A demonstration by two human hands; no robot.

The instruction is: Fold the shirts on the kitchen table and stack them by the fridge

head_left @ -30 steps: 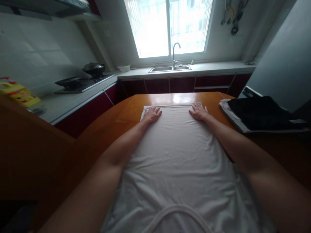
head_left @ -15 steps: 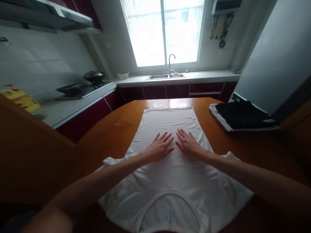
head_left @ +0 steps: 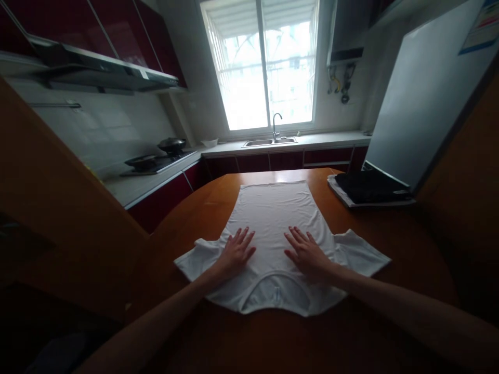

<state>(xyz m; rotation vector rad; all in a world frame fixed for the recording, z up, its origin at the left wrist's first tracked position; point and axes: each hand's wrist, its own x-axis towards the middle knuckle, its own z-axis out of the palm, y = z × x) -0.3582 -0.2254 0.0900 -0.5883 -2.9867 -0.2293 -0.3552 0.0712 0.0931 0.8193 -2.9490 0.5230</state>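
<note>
A white T-shirt (head_left: 275, 213) lies spread flat on the round wooden table (head_left: 370, 234), its collar toward me and its hem at the far side. My left hand (head_left: 235, 251) rests flat on the shirt's chest area left of the collar, fingers spread. My right hand (head_left: 306, 250) presses flat on the chest area to the right, fingers also apart. Both short sleeves stick out to the sides. Neither hand holds anything.
A stack of folded dark and light clothes (head_left: 368, 188) sits at the table's far right, by a grey fridge (head_left: 421, 98). Beyond are a counter with a sink (head_left: 268, 141) under the window, and a stove with a pan (head_left: 158, 158) at left.
My hands slid from the shirt's far hem back toward me to the chest area, then apart. The view pulled back, showing the whole shirt with both sleeves.
</note>
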